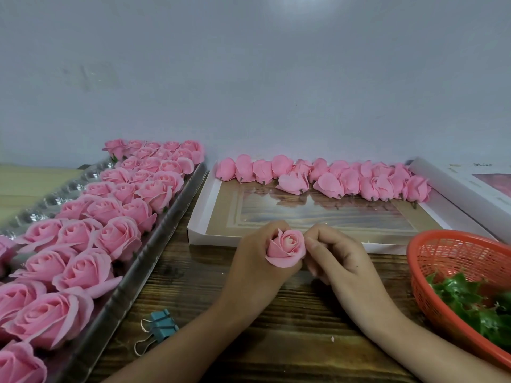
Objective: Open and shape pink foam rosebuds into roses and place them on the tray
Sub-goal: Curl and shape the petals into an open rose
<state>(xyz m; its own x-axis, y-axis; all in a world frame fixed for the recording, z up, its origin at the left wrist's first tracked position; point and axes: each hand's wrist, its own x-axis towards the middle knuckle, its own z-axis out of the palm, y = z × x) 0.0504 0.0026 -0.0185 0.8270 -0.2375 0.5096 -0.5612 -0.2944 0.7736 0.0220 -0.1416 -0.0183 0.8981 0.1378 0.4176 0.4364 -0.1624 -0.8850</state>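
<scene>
A half-opened pink foam rose (286, 247) sits in my left hand (254, 261), whose fingers curl round its base. My right hand (337, 255) is beside it on the right, fingertips touching the rose's outer petal edge. On the left a long clear plastic tray (143, 261) holds several opened pink roses (83, 236) in rows. A row of closed pink rosebuds (331, 178) lies along the far side of a shallow white box lid (213, 236).
An orange mesh basket (453, 261) with green leaf pieces (475, 305) stands at the right. A blue binder clip (161, 326) lies on the wooden table (290, 335) near the tray. A white box (470, 186) leans at far right. A grey wall is behind.
</scene>
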